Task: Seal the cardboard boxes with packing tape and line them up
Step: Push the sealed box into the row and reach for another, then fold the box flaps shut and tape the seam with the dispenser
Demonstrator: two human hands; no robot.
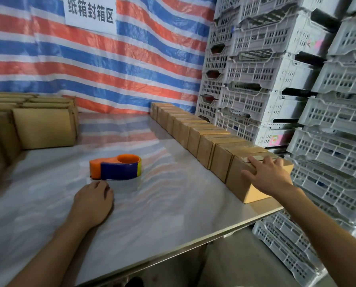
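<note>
Fingers (255, 162) straight, the right hand (270, 177) touches the nearest box (247, 189); the left hand (94, 201) lies loosely curled, empty.

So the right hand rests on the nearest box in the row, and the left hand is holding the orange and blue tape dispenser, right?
Not quite. In the head view the left hand lies on the table beside the tape dispenser, holding nothing. The right hand does rest on the nearest box.
</note>
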